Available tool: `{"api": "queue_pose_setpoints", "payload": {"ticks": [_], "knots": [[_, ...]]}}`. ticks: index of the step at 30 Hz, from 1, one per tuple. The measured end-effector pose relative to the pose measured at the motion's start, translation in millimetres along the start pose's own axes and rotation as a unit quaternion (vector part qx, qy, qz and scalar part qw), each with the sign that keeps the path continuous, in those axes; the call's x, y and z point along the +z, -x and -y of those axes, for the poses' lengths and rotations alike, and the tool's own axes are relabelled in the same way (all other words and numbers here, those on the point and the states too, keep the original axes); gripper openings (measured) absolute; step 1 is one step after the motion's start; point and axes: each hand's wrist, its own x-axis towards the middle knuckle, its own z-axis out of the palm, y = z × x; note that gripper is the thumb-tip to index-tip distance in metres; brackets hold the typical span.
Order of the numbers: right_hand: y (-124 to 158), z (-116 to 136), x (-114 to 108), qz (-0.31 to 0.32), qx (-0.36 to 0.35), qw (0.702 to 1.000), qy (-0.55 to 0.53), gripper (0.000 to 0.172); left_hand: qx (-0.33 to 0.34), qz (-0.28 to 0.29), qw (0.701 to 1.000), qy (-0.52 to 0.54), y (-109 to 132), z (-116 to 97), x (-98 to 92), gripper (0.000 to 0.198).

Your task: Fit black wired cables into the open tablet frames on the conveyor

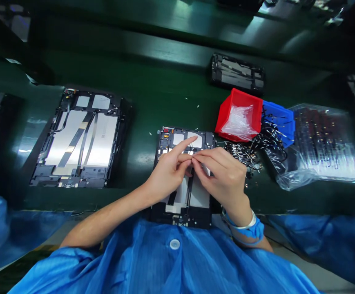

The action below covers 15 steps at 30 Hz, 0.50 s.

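An opened tablet [200, 196] lies before me, its silver batteries and dark ribbon cables showing. Over its upper half my left hand [171, 169] pinches with the thumb against a finger, the index finger stretched out to the upper right. My right hand [222, 171] meets it there, thumb and fingertips pressed together. Whatever is between the fingertips is too small to make out; a thin curved line shows just above them. A blue band circles my right wrist. The fingers hide the middle of the tablet.
Left of me lies another opened tablet [82, 139]. On the right are a red bin [238, 98] of clear plastic pieces, a blue bin [283, 116], a pile of small dark cables [243, 157] and a clear tray [333, 143]. Further tablets [238, 73] sit behind. Blue sleeves show at both sides.
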Motion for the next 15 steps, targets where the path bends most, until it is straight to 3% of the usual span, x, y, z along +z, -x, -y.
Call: {"api": "queue_pose_setpoints", "payload": {"ticks": [3, 5, 7, 8, 11, 15], "knots": [[-2.5, -12.9, -3.1, -0.009, 0.008, 1.0, 0.013, 0.013, -0.01, 0.003, 1.0, 0.012, 0.8, -1.5, -0.6, 0.056], [-5.0, -35.5, -11.5, -0.065, 0.063, 0.994, 0.061, 0.014, -0.039, -0.001, 0.998, 0.046, 0.7, -3.8, -3.8, 0.058], [-6.9, -59.5, -20.5, -0.152, 0.148, 0.966, 0.15, 0.013, -0.064, -0.008, 0.995, 0.081, 0.1, -5.9, -7.9, 0.061], [-7.5, -68.0, -23.7, -0.146, 0.167, 0.961, 0.167, 0.016, -0.071, -0.011, 0.993, 0.092, -0.3, -6.6, -9.6, 0.063], [-8.0, -67.7, -23.5, -0.074, 0.095, 0.984, 0.128, 0.024, -0.076, -0.007, 0.991, 0.11, -1.6, -7.6, -11.4, 0.067], [-9.9, -31.4, -7.5, 0.031, -0.074, 0.994, 0.071, 0.018, -0.058, 0.007, 0.994, 0.092, 3.4, -14.8, -8.9, 0.062]]}}
